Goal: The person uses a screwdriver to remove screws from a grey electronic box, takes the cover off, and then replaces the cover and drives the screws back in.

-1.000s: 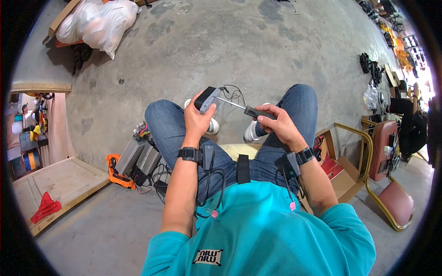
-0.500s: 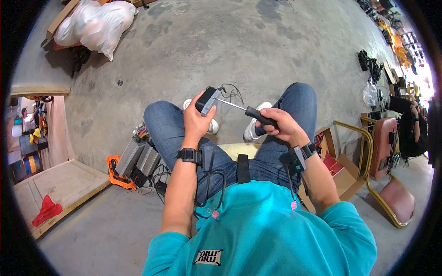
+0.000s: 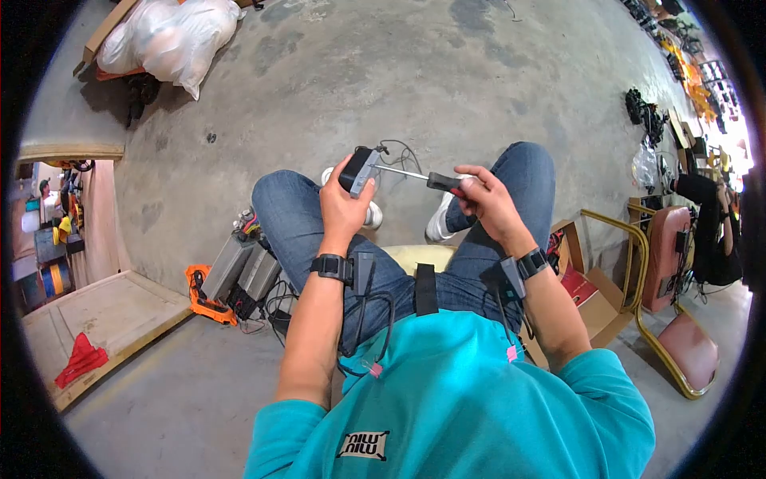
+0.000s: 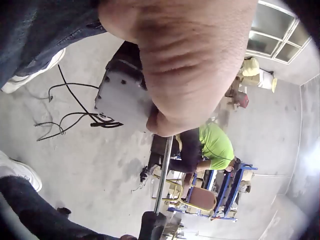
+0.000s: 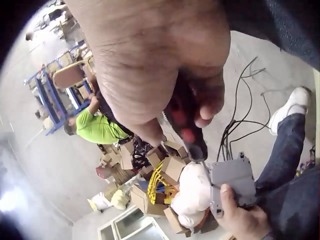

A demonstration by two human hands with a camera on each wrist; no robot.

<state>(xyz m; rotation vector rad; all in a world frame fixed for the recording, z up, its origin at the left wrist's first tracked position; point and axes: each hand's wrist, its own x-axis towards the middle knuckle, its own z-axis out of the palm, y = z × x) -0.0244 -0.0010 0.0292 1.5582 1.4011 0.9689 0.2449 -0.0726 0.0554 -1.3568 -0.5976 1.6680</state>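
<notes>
In the head view my left hand (image 3: pixel 341 209) grips a small box-shaped device (image 3: pixel 367 174), black on one side and grey on the other. My right hand (image 3: pixel 495 209) holds a screwdriver (image 3: pixel 444 183) by its black and red handle, thumb and fingers around the handle's rear. The metal shaft points left, its tip right at the device's grey face. The right wrist view shows that flat grey face (image 5: pixel 235 177) with lugs at its edge, and the left thumb pressing on it. From the left wrist, the screwdriver's shaft (image 4: pixel 164 170) runs up behind the thumb, which hides its tip.
Thin black cables (image 3: pixel 407 160) trail on the floor beyond the device. Beside the left knee lie metal-cased units (image 3: pixel 231 275) and an orange tool (image 3: pixel 209 297). An open cardboard box (image 3: pixel 598 307) and a toppled chair (image 3: pixel 666 259) are on the right. White bags (image 3: pixel 171 44) lie far left.
The right hand has turned and shifted its hold on the screwdriver handle, with the forefinger now raised off it. The left hand and device stay nearly in place, the tip still at the grey face.
</notes>
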